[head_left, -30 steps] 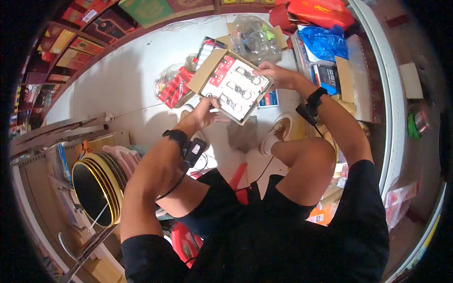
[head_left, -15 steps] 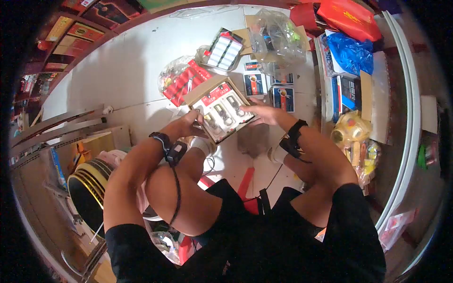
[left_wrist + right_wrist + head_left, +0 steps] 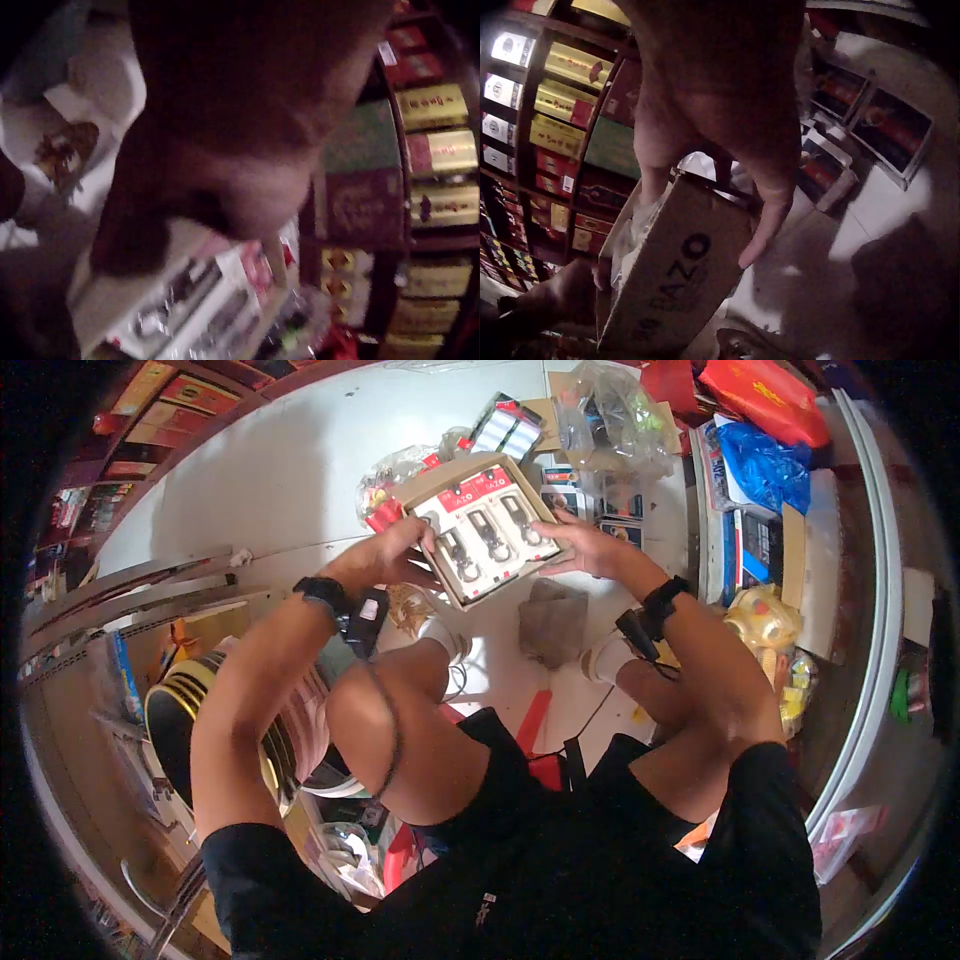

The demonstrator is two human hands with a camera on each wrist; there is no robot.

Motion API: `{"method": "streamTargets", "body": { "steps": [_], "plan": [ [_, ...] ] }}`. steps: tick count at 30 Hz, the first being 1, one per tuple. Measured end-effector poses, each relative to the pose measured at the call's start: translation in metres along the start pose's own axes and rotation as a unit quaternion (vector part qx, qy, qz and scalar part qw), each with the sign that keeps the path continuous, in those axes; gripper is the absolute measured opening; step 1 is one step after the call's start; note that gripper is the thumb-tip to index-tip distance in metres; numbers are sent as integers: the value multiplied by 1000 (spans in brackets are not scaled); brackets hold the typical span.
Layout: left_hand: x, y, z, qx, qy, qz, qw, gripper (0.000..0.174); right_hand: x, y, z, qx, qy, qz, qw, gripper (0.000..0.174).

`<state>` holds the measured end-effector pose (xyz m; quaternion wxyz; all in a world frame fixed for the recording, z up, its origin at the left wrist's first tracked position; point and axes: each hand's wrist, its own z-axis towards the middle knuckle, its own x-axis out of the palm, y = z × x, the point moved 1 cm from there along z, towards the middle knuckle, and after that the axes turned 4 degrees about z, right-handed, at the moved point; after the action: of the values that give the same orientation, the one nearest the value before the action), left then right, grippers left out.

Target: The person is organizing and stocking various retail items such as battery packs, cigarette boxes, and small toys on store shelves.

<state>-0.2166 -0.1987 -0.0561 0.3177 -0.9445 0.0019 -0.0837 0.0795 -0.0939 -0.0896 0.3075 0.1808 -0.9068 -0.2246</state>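
Observation:
An open cardboard box (image 3: 452, 592) is held up in front of the body, tilted so that its contents face up. Inside lie white cards with red tops, each carrying a metal keychain (image 3: 488, 532). The left hand (image 3: 402, 552) grips the box's left side, its thumb at the rim. At the right side the right hand (image 3: 592, 550) grips it, thumb over the edge at the rightmost card. Dark letters show on the box's outer wall (image 3: 682, 274) in the right wrist view. In the left wrist view the left hand (image 3: 247, 184) covers part of the box.
Beyond the box on the tiled floor lie a clear plastic bag (image 3: 615, 425), a pack of white items (image 3: 508, 428) and several dark flat boxes (image 3: 622, 510). A blue bag (image 3: 765, 465) sits at the right. Shelves with boxed goods (image 3: 165, 420) line the far left.
The box first came nearer the body and turned straighter, then rose and moved slightly away again. Both hands have kept their grip on it throughout.

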Motion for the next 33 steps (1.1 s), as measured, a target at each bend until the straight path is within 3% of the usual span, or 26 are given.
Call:
{"method": "streamTargets", "body": {
  "steps": [2, 3, 4, 6, 7, 10, 14, 21, 24, 27, 30, 33],
  "plan": [
    [-1, -23, -8, -72, -46, -78, 993, 24, 16, 17, -12, -15, 7, -28, 999, 73],
    [-5, -28, -17, -15, -19, -45, 999, 26, 20, 23, -13, -36, 16, -46, 998, 77],
    [-16, -28, -15, -24, 10, -54, 998, 13, 24, 25, -16, -56, 26, -64, 996, 81],
    [-20, -47, -34, -36, -5, -36, 999, 25, 37, 31, -23, -65, 21, -56, 996, 78],
    [-26, -50, -33, -52, -4, -16, 999, 44, 39, 32, -21, -81, 21, -59, 995, 79],
    [-22, -47, -37, -24, -45, 33, 998, 39, 45, 31, -16, -87, 17, -57, 994, 86],
    [-38, 11, 16, -35, -12, 25, 999, 34, 33, -15, 2, -53, -58, -22, 997, 82],
    [-30, 98, 98, -147, 37, -21, 988, 36, -19, -120, 57, -2, -108, 38, 993, 94],
    [-39, 125, 133, -136, -23, -19, 990, 35, -20, -133, 75, 20, -148, 61, 987, 97],
    [-55, 140, 157, -156, -26, 7, 987, 36, -32, -149, 108, -22, -184, 66, 981, 90],
    [-52, 122, 152, -92, -25, -21, 995, 33, -27, -138, 125, -90, -198, 96, 971, 80],
    [-66, 122, 177, -52, -79, 22, 995, 20, -32, -127, 148, -155, -195, 29, 968, 69]
  ]
}}
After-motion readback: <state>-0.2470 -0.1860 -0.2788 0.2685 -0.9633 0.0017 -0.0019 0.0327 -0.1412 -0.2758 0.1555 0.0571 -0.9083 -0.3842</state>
